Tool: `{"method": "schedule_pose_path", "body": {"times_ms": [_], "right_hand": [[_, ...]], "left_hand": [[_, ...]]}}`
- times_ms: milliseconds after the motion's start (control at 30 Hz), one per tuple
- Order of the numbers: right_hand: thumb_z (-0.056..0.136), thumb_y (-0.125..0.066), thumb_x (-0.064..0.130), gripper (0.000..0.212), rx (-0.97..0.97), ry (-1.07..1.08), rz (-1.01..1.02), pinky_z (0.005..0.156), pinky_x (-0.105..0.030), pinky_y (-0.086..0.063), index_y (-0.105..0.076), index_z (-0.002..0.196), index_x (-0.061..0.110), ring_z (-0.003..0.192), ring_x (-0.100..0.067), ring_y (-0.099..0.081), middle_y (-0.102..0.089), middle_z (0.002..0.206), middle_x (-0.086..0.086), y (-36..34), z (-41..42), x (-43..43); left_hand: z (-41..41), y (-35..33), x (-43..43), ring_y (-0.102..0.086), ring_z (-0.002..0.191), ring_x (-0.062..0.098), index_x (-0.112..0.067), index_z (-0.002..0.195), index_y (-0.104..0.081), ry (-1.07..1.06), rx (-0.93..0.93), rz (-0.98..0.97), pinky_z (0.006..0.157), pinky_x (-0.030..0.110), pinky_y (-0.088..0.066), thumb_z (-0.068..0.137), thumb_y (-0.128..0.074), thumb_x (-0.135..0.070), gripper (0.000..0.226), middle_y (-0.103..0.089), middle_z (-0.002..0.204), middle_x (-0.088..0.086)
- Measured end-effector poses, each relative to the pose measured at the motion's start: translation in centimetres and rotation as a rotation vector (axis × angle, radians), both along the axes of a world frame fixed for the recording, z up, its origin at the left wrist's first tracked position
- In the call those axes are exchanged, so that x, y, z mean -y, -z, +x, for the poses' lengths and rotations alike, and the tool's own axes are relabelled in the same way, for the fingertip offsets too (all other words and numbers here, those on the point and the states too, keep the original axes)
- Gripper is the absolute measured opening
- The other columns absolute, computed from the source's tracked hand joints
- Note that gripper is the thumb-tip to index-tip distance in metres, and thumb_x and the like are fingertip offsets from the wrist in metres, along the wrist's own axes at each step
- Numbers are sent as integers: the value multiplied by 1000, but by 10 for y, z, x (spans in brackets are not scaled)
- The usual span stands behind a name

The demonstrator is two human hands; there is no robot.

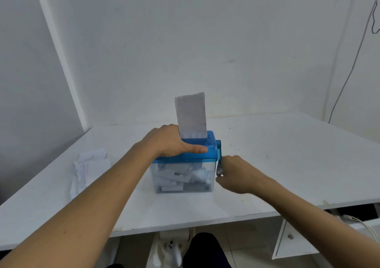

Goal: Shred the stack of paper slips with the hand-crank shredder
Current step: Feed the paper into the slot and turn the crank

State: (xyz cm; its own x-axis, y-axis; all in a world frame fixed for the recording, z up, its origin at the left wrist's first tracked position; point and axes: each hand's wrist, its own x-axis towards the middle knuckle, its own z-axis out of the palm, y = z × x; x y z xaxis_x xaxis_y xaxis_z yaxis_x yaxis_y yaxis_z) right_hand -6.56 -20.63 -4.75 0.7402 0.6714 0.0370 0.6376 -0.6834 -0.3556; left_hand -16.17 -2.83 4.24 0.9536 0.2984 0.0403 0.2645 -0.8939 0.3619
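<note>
— White walls meet in a corner behind a white table [287, 154]. Where's the shredder [207, 144]?
— Mid-table, towards the near edge: blue lid, clear bin with paper shreds [176, 175] inside.
— And the hands?
— The left hand [170, 142] clamps the lid, thumb stretched along its near edge, the other fingers over the top with their tips hidden. The right hand [236, 175] curls its fingers round the knob of the crank [219, 150], which points downward on the shredder's right side.
— Paper?
— One slip [191, 115] stands upright in the slot, just beside the left hand. The stack of paper slips [86, 164] lies well to the left.
— Anything else?
— A thin cable [349, 72] runs down the right wall.
</note>
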Motion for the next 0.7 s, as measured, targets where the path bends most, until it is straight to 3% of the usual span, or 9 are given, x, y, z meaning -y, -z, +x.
{"method": "schedule_pose_path", "body": {"times_ms": [167,233,433,600,700], "right_hand": [[89,-70,23,18,-145,-26,-170,60,-22,-52,-54,89,14,67,-13,-58,-60,80,-4,-48,-14,6],[87,-74,26,24,-198,-26,-218,60,-22,-55,-57,93,11,64,-13,-57,-57,76,-3,-67,-18,8],[87,-74,30,28,-294,-2,-264,55,-24,-56,-61,79,7,44,-9,-45,-48,47,5,-107,-14,11],[88,-70,24,28,-143,65,15,49,-25,-55,-66,70,3,49,-15,-50,-52,56,-4,-135,-4,14],[90,-70,32,39,-121,72,84,53,-28,-59,-68,67,1,51,-17,-52,-52,53,-5,-141,4,13]], "left_hand": [[-2,-2,4,-60,107,20,-40,138,-53,-1,-29,-17,98,43,-51,46,-57,-93,106,-64,129,-6],[-2,-2,4,-60,106,20,-37,139,-54,2,-37,-36,98,43,-51,46,-58,-93,109,-64,129,-5],[0,1,3,-61,104,19,-41,137,-54,4,-16,-42,97,43,-51,42,-54,-97,111,-64,128,-6],[0,5,4,-60,100,18,-39,134,-54,-20,-9,-30,94,41,-52,36,-57,-98,114,-64,119,-9],[3,4,5,-59,100,19,-39,134,-54,-15,18,14,94,41,-51,47,-61,-96,104,-64,120,-8]]}}
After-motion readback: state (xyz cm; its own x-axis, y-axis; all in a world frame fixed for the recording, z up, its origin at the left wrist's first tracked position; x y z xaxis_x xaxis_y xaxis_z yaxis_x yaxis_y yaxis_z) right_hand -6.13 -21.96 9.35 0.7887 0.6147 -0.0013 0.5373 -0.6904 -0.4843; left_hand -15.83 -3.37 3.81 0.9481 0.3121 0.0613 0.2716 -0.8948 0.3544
